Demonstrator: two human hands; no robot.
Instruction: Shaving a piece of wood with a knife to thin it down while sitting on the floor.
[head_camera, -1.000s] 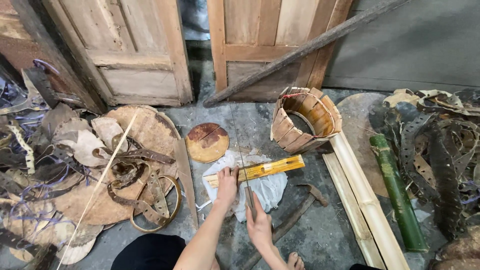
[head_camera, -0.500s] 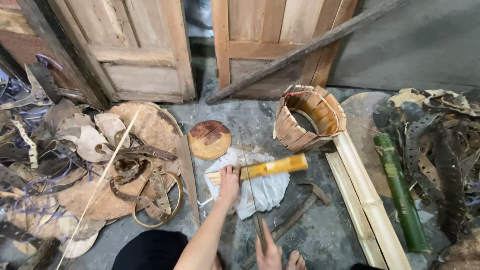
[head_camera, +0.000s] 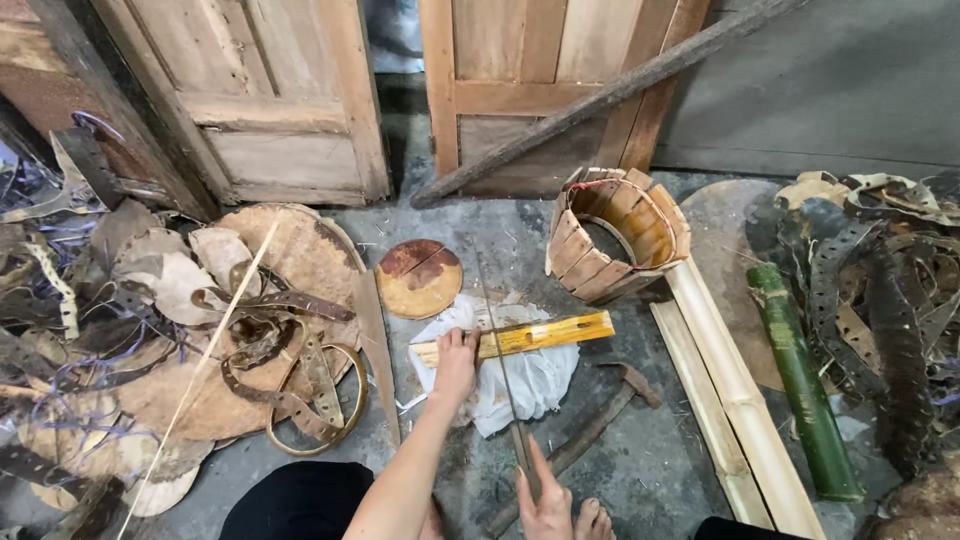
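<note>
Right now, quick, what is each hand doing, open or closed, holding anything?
Left hand: closed, pressing down on the yellow wooden block.
Right hand: closed on the long thin strip.

free: bare floor (head_camera: 650, 470) right of hammer (head_camera: 575, 445) | blocked left: bark scraps (head_camera: 200, 330) | right: bamboo slats (head_camera: 725, 400) | ahead: woven basket (head_camera: 615, 235)

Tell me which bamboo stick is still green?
The short round bamboo stalk farthest right is green. The split bamboo lengths beside it are pale yellow.
</note>
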